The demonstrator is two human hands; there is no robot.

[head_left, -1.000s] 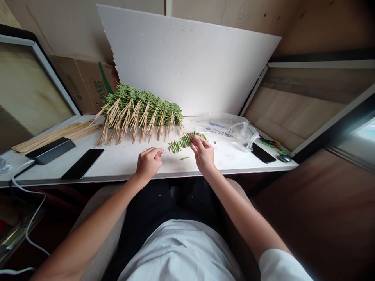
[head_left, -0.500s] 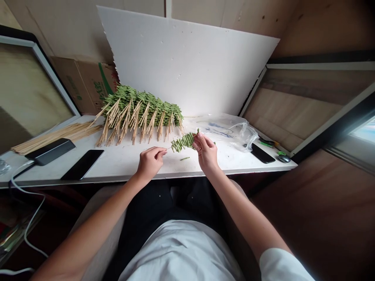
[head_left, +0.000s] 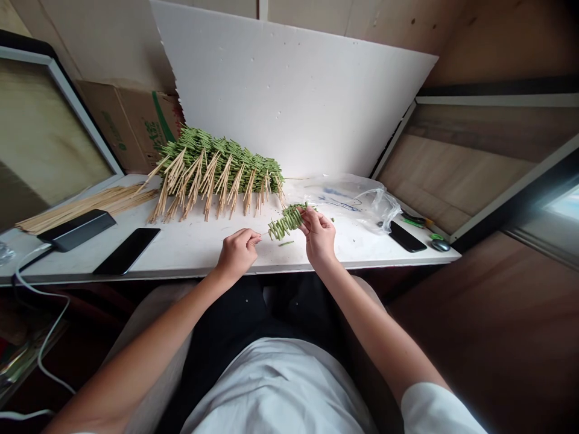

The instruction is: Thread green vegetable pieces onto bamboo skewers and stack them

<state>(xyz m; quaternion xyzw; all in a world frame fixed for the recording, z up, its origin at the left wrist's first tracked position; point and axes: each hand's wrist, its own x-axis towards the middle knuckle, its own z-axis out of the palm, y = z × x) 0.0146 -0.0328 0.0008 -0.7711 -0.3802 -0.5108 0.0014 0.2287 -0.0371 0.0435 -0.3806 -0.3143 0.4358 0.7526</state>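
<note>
My left hand (head_left: 237, 250) is closed in a pinch on the bare end of a thin wooden skewer. Short cut pieces of green bean (head_left: 281, 228) sit side by side along that skewer. At its far end the fingers of my right hand (head_left: 320, 238) close on the last bean pieces, partly hiding them. A loose bean piece (head_left: 286, 243) lies on the white table just below. Behind my hands is a large stack of filled bean skewers (head_left: 226, 154), their bare sticks pointing forward.
Bare wooden skewers (head_left: 113, 199) lie at the left, beside a black box-like device (head_left: 81, 229) and a phone (head_left: 127, 251). On the right are a clear plastic bag (head_left: 380, 205), another phone (head_left: 404, 236) and a mouse (head_left: 439, 245). A white board (head_left: 289, 90) stands behind.
The bean piece that stood upright in my right fingertips now lies down against the row. My left hand has shifted slightly right, and the row's near end has moved slightly right.
</note>
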